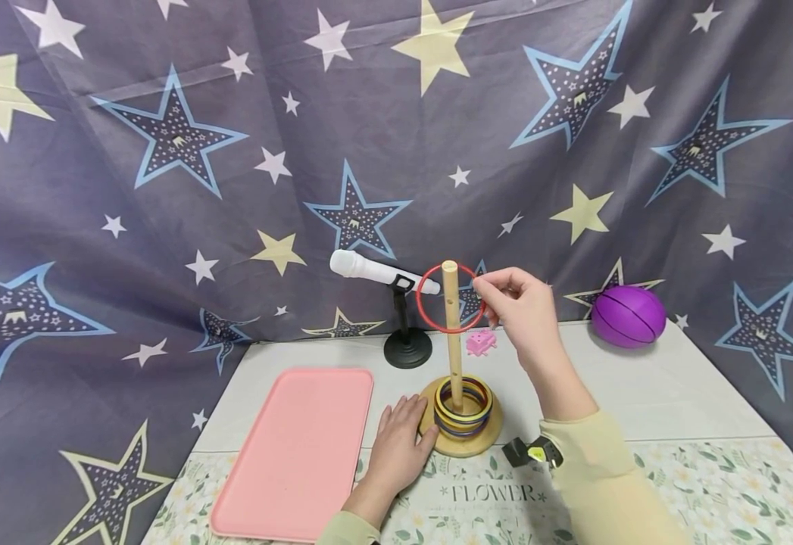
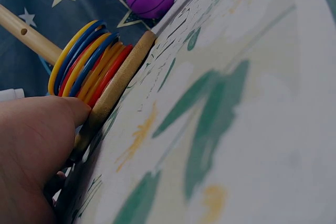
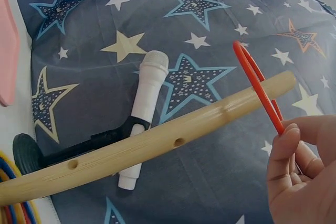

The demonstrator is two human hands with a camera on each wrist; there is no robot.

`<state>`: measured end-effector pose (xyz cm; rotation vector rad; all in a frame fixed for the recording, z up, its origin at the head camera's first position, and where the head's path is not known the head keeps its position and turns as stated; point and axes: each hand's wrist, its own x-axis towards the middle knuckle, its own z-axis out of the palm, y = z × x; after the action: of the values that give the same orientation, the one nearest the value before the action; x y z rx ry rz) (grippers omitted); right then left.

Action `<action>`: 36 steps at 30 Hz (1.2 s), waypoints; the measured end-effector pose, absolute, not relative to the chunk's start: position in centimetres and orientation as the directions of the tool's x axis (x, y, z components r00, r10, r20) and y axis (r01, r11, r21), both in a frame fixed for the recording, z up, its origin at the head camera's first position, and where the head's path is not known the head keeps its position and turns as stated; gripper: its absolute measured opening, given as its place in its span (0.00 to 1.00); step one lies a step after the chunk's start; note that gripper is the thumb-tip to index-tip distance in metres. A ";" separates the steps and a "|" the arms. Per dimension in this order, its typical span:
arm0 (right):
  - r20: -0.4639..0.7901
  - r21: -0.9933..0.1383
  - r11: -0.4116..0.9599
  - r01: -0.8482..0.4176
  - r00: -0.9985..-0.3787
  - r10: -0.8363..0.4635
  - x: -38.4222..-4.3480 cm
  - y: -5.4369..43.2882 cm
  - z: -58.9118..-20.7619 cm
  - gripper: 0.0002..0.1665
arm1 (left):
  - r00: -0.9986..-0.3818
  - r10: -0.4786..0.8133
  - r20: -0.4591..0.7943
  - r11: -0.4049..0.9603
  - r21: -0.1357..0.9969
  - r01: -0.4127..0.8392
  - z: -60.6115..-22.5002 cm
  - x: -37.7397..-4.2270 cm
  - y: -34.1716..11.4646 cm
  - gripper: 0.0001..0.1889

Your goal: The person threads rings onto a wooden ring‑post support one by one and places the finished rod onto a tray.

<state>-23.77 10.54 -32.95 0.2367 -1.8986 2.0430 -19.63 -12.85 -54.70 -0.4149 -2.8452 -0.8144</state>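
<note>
A red ring (image 1: 420,306) is pinched between the thumb and fingertips of my right hand (image 1: 529,314), at the top of a wooden post (image 1: 454,341). In the right wrist view the ring (image 3: 255,85) encircles the post near its tip. Several yellow, blue and red rings (image 2: 86,61) lie stacked around the post's foot. My left hand (image 1: 399,446) rests with fingers extended at the left edge of the round wooden base (image 1: 460,446). Its thumb (image 2: 79,109) lies close to the lowest rings in the left wrist view.
A pink tray (image 1: 294,454) lies left of the base. Behind the post stand a white microphone (image 1: 369,269) on a black stand (image 1: 407,348) and a small pink object (image 1: 481,342). A purple ball (image 1: 628,316) sits at the back right, before a star-patterned curtain (image 1: 219,68).
</note>
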 end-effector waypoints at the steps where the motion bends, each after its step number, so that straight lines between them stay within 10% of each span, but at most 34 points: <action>1: 0.341 -0.936 -0.043 -0.350 -0.931 0.132 -23.8 10.6 -33.2 0.15 | -0.950 0.222 0.221 0.814 0.495 0.305 -54.7 -19.6 -12.8 0.31; 36: 0.132 -0.991 -0.002 -0.133 -0.986 0.104 -24.2 11.1 -42.1 0.12 | -0.948 0.222 0.227 0.809 0.500 0.309 -54.7 -19.7 -12.8 0.30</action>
<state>-24.22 11.13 -42.07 0.0308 -2.0928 2.1124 -19.70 -12.82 -54.70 -0.4191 -2.8367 -0.8245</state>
